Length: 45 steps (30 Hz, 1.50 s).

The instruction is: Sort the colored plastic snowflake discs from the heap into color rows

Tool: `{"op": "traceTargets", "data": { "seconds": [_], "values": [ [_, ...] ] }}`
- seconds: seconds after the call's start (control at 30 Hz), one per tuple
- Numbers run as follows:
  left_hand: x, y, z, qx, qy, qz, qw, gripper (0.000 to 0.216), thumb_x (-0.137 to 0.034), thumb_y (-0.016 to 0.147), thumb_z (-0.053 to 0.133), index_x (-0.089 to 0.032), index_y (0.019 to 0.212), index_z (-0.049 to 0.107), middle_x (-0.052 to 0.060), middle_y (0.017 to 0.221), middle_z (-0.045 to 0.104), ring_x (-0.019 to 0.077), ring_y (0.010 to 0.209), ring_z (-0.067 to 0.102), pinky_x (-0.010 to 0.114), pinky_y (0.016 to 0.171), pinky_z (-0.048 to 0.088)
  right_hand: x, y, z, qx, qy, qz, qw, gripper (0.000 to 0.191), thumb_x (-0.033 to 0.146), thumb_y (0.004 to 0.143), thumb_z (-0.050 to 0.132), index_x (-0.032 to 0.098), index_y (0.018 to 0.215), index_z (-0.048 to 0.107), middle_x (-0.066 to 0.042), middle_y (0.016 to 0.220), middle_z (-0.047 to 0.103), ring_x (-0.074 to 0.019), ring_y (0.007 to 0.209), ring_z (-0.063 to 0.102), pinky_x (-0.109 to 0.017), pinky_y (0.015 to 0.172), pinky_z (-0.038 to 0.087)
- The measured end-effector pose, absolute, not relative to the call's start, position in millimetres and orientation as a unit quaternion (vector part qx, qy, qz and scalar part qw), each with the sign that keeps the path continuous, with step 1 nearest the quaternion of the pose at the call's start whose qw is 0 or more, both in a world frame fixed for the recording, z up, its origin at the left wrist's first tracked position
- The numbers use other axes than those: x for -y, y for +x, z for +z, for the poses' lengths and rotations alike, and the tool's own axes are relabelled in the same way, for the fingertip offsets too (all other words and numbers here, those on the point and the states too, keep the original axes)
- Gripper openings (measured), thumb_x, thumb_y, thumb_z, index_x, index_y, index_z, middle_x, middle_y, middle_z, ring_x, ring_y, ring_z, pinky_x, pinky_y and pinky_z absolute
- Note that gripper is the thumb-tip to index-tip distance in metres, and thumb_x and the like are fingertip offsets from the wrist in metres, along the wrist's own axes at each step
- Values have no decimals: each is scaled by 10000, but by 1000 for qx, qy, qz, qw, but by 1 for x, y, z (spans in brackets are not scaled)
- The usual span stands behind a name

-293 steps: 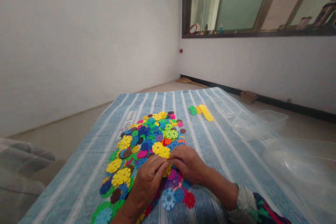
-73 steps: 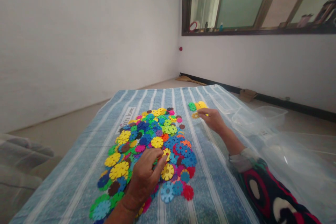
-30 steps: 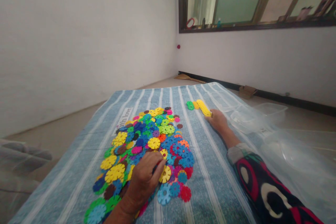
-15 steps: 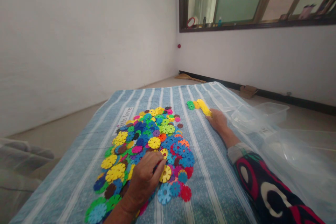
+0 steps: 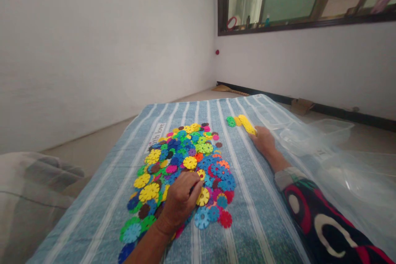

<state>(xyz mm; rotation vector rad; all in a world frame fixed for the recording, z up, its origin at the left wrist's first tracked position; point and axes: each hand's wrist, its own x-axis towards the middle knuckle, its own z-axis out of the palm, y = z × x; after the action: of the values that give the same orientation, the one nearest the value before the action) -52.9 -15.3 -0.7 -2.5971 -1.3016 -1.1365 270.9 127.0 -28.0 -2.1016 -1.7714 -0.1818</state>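
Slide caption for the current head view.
Right hand touching a row of yellow notched plastic discs; left hand over a pile of multicoloured notched discs on striped blue cloth.

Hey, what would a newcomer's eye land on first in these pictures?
Probably the heap of multicoloured notched discs on the blue-and-white striped cloth, with the left hand over its near part. Next, right of the heap's far end, the row of bright yellow discs, with the right hand at its near end.
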Motion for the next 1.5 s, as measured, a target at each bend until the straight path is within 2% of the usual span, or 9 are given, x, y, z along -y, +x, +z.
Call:
{"op": "traceTargets", "data": {
  "seconds": [0.2, 0.37, 0.53, 0.7, 0.93, 1.07, 1.17, 1.33, 1.5],
  "values": [
    [15, -54, -2, 427, -830, -358, 14, 126, -202, 862, 474, -170, 820, 588, 50, 755, 636, 155, 752, 589, 286, 698, 485, -111, 252, -28, 655, -713, -83, 236, 316, 339, 870, 518, 136, 1100, 594, -124, 1071, 616, -235, 982, 543, -311, 837, 403],
    [11, -58, -6, 467, -808, -355, 54, 122, -194, 847, 468, -174, 804, 581, 46, 760, 636, 172, 769, 587, 300, 703, 484, -85, 210, -26, 749, -591, -69, 291, 232, 272, 862, 521, 161, 1041, 619, -107, 1025, 636, -224, 975, 547, -315, 864, 417],
    [-2, -63, -6, 494, -776, -374, 115, 170, -169, 808, 493, -174, 942, 596, 88, 968, 655, 222, 938, 587, 383, 848, 481, -55, 170, -22, 820, -467, -28, 330, 161, 246, 863, 516, 182, 953, 633, -87, 946, 648, -205, 914, 562, -304, 815, 442],
    [-13, -61, -6, 506, -791, -315, 136, 297, -165, 769, 534, -150, 1062, 579, 117, 1080, 638, 266, 1026, 552, 443, 920, 448, -39, 152, -23, 831, -433, -5, 349, 146, 244, 870, 522, 188, 948, 632, -72, 913, 646, -198, 892, 560, -302, 801, 440],
    [-13, -60, -7, 537, -793, -266, 113, 258, -195, 776, 537, -154, 1028, 578, 102, 1009, 651, 258, 970, 561, 400, 861, 460, -37, 149, -27, 830, -431, -8, 353, 153, 241, 889, 495, 179, 897, 635, -70, 851, 633, -191, 837, 551, -296, 765, 433],
    [-10, -60, -4, 541, -792, -257, 121, 110, -214, 814, 494, -166, 851, 586, 77, 845, 645, 224, 844, 573, 352, 760, 460, -36, 150, -28, 833, -424, -10, 354, 175, 245, 898, 479, 186, 842, 634, -66, 826, 628, -180, 819, 548, -287, 762, 427],
    [-10, -61, -4, 532, -793, -269, 128, 194, -237, 867, 435, -172, 754, 577, 60, 757, 634, 194, 768, 575, 322, 717, 451, -35, 151, -28, 830, -421, -12, 365, 181, 238, 900, 471, 178, 858, 637, -68, 822, 631, -179, 820, 549, -286, 766, 428],
    [-8, -61, -1, 515, -769, -358, 122, 276, -263, 904, 394, -160, 777, 616, 64, 757, 661, 185, 761, 599, 323, 735, 466, -33, 151, -24, 827, -410, 4, 385, 199, 225, 900, 457, 177, 844, 642, -73, 820, 643, -180, 820, 559, -291, 777, 435],
    [2, -52, 10, 505, -750, -425, 35, 261, -304, 902, 429, -162, 850, 640, 50, 805, 684, 162, 768, 619, 292, 736, 495, -25, 140, -14, 816, -396, 60, 417, 170, 234, 878, 491, 195, 926, 650, -71, 873, 663, -180, 848, 582, -292, 800, 445]
  ]
}}
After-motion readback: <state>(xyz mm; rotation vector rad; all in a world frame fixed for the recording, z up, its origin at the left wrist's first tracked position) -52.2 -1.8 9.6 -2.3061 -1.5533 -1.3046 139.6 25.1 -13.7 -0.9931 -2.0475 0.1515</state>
